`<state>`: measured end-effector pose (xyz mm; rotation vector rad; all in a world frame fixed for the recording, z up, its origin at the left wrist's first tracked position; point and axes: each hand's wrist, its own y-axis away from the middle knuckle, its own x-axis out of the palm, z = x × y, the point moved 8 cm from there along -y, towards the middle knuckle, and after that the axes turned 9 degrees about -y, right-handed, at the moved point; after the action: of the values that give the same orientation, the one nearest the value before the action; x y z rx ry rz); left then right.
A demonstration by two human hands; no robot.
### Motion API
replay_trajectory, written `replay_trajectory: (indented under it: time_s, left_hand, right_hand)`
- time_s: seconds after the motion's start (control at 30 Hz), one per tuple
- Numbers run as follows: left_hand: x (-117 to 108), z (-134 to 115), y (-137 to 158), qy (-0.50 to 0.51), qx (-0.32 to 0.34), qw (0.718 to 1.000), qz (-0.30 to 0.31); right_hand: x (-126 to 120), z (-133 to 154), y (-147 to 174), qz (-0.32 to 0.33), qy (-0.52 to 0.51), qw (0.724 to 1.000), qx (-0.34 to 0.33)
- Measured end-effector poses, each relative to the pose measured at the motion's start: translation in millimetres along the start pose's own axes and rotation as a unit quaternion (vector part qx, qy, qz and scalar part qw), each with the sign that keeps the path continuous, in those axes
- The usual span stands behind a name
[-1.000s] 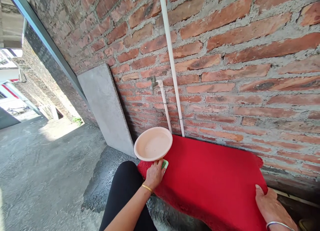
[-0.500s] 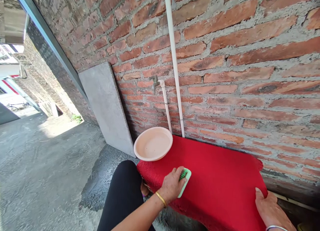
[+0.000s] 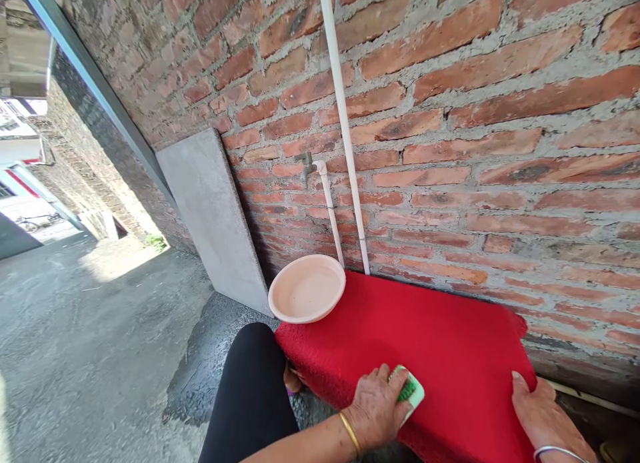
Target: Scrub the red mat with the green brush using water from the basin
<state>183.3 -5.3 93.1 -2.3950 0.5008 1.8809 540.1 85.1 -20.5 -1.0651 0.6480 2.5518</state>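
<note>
- Moved: left hand (image 3: 377,406) and brush (image 3: 413,392), from beside the basin (image 3: 307,291) rightward to the near edge of the red cloth (image 3: 450,336); right hand (image 3: 547,419) unmoved.
- Red cloth: one, spread over a low support along the brick wall (image 3: 440,163), near edge hanging.
- Basin: one, pale pink, at the cloth's left end.
- Right hand: thumb flat on the cloth's right edge; fingers mostly hidden, grip cannot be told.
- Left hand: closed about the brush.
- Brush: one, green, over the cloth; step in hand seemingly brushing. Another stroke calls for steady cloth and even pressure.
</note>
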Motion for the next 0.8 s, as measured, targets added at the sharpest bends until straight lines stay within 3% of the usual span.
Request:
replay_trajectory:
  time_s: [0.07, 0.17, 0.3, 0.4, 0.53, 0.7, 0.8]
  left_hand:
    - [-0.1, -3.0, -2.8, 0.063, 0.006, 0.998, 0.004]
    - [-15.6, 32.7, -8.8, 0.104, -0.062, 0.992, -0.029]
    - [-43.2, 95.0, -13.2, -0.002, -0.169, 0.983, -0.068]
    - [-47.3, 108.5, -14.5, -0.069, -0.197, 0.976, -0.054]
    - [-29.2, 66.5, -14.8, -0.079, -0.142, 0.986, -0.032]
    - [-2.0, -13.5, -10.5, -0.006, 0.023, 1.0, 0.011]
    - [-6.9, -13.9, -12.1, 0.082, 0.025, 0.996, 0.013]
  right_hand:
    - [-0.7, -0.7, 3.3, 0.007, 0.0, 0.999, 0.034]
    - [-3.9, 3.3, 8.9, -0.001, 0.003, 0.999, 0.052]
    - [-6.1, 7.6, 15.0, -0.014, -0.002, 0.999, 0.051]
    - [-8.6, 11.5, 20.7, -0.013, 0.0, 0.999, 0.051]
    - [-13.9, 20.7, 29.2, -0.001, 0.012, 0.999, 0.049]
    - [-17.6, 23.8, 32.6, -0.001, 0.029, 0.998, 0.053]
    - [-16.5, 23.4, 32.7, 0.003, 0.029, 0.998, 0.051]
